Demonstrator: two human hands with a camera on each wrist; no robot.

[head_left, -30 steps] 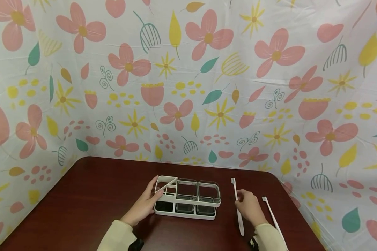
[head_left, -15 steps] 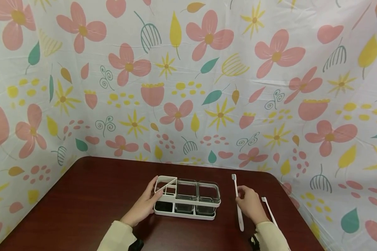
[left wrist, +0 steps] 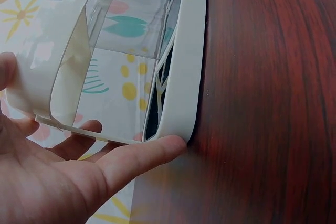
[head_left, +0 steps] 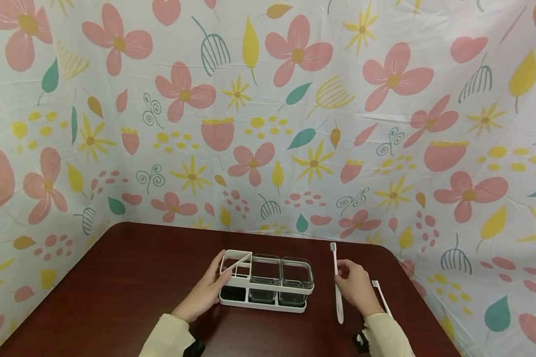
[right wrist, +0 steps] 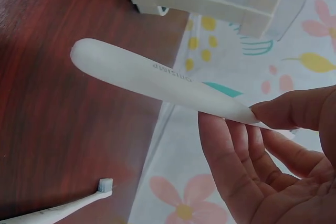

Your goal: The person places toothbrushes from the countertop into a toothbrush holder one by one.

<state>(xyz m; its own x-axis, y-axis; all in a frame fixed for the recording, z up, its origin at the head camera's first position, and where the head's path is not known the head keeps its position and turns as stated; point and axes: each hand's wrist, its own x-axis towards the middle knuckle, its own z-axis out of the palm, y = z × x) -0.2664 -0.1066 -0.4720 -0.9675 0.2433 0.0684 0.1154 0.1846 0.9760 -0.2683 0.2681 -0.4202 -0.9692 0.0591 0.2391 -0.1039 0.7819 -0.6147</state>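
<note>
A white two-tier cup rack (head_left: 268,287) stands on the dark red-brown wooden tabletop (head_left: 138,292). Two clear square cups (head_left: 297,272) sit side by side in its middle and right compartments; a diagonal bar crosses the upper opening of its left one. The left hand (head_left: 203,292) grips the rack's left end. To the right of the rack, just apart from it, the right hand (head_left: 356,287) pinches a white toothbrush (head_left: 339,302), bristles pointing away from the person. Farther right of the rack lies a second white toothbrush (head_left: 382,299), partly hidden by the right sleeve (head_left: 388,334).
</note>
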